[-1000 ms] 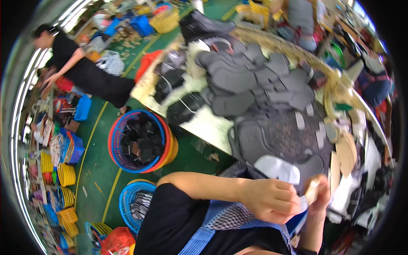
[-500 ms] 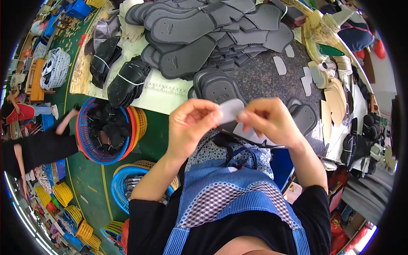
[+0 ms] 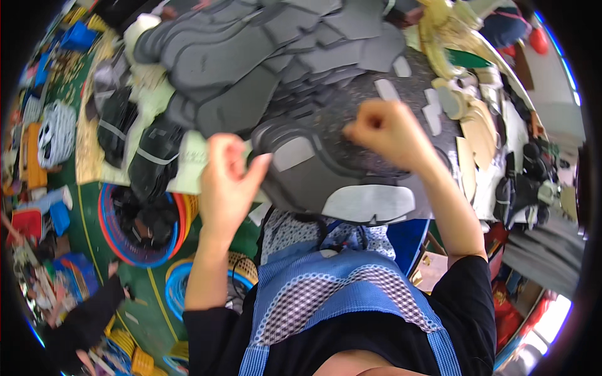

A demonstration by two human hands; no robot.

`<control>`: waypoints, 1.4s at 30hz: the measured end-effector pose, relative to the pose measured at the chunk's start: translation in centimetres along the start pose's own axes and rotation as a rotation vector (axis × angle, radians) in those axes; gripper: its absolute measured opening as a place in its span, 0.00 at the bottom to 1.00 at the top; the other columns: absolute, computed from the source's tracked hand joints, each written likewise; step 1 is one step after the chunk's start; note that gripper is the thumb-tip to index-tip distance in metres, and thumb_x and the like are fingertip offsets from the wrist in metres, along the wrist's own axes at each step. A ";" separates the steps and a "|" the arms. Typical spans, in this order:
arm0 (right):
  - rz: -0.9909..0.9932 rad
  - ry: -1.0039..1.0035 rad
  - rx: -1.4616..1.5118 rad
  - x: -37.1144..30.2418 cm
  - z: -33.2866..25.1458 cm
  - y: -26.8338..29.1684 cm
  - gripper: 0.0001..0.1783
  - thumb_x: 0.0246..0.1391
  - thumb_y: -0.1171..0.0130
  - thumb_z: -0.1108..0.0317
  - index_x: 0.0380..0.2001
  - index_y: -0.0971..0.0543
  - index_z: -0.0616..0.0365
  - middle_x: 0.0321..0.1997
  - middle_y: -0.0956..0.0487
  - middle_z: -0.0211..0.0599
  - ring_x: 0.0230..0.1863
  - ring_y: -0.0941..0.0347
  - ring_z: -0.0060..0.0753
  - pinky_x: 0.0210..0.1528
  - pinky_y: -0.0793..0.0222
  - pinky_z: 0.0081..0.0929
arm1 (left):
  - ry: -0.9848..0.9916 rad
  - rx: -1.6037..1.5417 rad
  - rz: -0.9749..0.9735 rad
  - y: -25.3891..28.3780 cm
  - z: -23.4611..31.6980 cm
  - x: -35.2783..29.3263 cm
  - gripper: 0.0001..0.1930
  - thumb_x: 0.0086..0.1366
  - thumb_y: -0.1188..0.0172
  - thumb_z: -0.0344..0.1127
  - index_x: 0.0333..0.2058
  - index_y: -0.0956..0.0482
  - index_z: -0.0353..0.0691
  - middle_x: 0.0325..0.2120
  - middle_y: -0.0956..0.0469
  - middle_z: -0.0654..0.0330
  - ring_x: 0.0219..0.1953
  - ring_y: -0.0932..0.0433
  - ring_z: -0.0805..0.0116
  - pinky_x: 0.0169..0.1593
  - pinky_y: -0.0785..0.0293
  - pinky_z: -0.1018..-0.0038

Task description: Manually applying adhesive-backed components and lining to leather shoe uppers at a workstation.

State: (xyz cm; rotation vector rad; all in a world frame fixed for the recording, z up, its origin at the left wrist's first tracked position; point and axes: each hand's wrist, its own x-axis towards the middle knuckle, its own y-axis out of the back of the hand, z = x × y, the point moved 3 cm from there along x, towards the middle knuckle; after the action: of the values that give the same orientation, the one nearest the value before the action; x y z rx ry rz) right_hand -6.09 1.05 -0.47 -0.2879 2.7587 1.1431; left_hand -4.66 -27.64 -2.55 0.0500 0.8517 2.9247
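My left hand [image 3: 229, 182] hovers at the left edge of a stack of dark grey shoe insoles [image 3: 301, 188], its thumb spread away from curled fingers, and nothing shows in it. Up and to the right, over the dark speckled tabletop, my right hand [image 3: 389, 135] is closed and blurred; whatever its fingertips may hold cannot be made out. A small pale grey patch [image 3: 295, 153] lies on the upper insoles. Closer to me, a larger pale rounded piece [image 3: 369, 203] rests along the near edge of the dark material.
Heaped grey sole pieces [image 3: 232, 59] cover the far tabletop. Strapped black bundles [image 3: 153, 156] sit at its left edge. White cutouts [image 3: 387, 89] and beige sole shapes [image 3: 480, 135] lie to the right. A basket of black pieces [image 3: 113, 241] stands on the green floor.
My hands have moved apart, the left one leftward, the right one slightly up. The pale oval piece is no longer between them; a pale patch now shows on the insoles. My view has shifted.
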 end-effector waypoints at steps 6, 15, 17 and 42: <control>0.354 -0.021 -0.164 -0.1 7.1 5.2 0.24 0.46 0.27 0.58 0.44 0.20 0.58 0.43 0.26 0.43 0.43 0.25 0.42 0.44 0.29 0.37 | -0.142 -0.349 -0.068 -1.3 3.7 0.0 0.09 0.64 0.34 0.25 0.39 0.27 0.39 0.20 0.32 0.73 0.21 0.37 0.87 0.26 0.42 0.85; 0.198 0.046 0.315 -2.4 1.5 3.4 0.17 0.46 0.28 0.69 0.34 0.26 0.62 0.32 0.24 0.33 0.34 0.26 0.23 0.36 0.29 0.25 | -0.168 -0.570 -0.345 -8.8 10.1 2.7 0.28 0.62 0.30 0.32 0.58 0.31 0.35 0.56 0.28 0.54 0.54 0.24 0.67 0.43 0.19 0.76; 0.166 0.074 0.630 -5.8 -0.8 2.5 0.12 0.51 0.31 0.72 0.35 0.25 0.62 0.33 0.22 0.28 0.36 0.25 0.17 0.39 0.29 0.19 | -0.093 -0.764 -0.488 -9.6 10.6 2.6 0.14 0.64 0.32 0.31 0.46 0.22 0.33 0.47 0.22 0.57 0.45 0.21 0.73 0.41 0.20 0.77; 0.605 -0.472 1.428 -31.4 15.4 -0.6 0.09 0.52 0.43 0.69 0.22 0.19 0.60 0.26 0.18 0.38 0.24 0.21 0.35 0.28 0.23 0.28 | -1.067 -0.471 -0.697 -9.4 19.8 -6.6 0.07 0.50 0.29 0.26 0.29 0.17 0.42 0.30 0.21 0.64 0.30 0.23 0.68 0.37 0.25 0.72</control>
State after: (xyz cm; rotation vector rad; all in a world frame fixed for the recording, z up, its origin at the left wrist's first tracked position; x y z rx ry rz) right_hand 25.42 15.37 -5.32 0.8586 2.4752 -0.7938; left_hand 3.79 -9.85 9.04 0.9372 -0.0232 1.9056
